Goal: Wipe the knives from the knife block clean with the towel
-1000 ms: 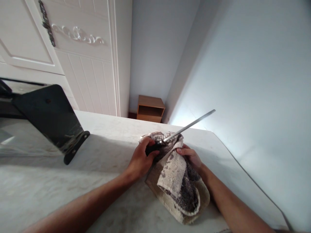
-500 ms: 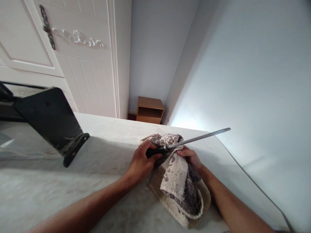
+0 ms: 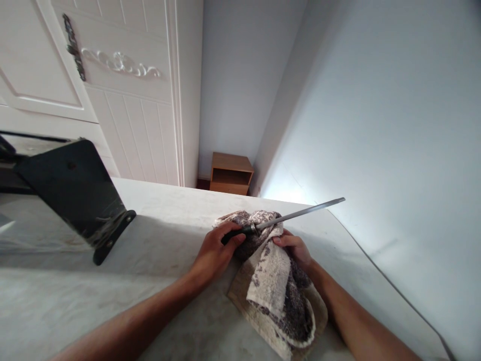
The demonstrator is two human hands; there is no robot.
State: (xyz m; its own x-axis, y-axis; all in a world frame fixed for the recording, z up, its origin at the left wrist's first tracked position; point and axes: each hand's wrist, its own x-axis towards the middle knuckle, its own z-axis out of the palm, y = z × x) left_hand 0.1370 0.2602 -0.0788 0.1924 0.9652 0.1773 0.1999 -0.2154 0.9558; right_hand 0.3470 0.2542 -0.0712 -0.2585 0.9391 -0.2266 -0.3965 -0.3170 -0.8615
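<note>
- Left hand [image 3: 215, 250]: fingers and thumb closed around the black handle of a slim, straight grey metal rod [image 3: 300, 213] with a silver collar.
- Rod position: held above the pale, mottled tabletop [image 3: 169, 245], crossing the upper end of a cream-and-brown patterned terry cloth [image 3: 272, 271]; its tip points to the person's right, clear of the cloth.
- Right hand [image 3: 295, 247]: holding a bunched fold of the cloth, thumb on top, near the rod; the remaining fingers are largely hidden.
- Cloth: gathered between the hands, its loose folds hanging toward the person. Whether it wraps under the rod cannot be determined.
- Brown wooden box-shaped nightstand [image 3: 233, 160]: beyond the table's far edge; its front compartment is open and in shadow, so the contents cannot be determined.
- White panelled cabinet [image 3: 131, 130]: closed, with scrolled relief and a dark ornate metal handle [image 3: 74, 47]; interior hidden.
- Black flat angled plate [image 3: 75, 180] with a screwed foot: on the table, left side, well apart from the cloth.
</note>
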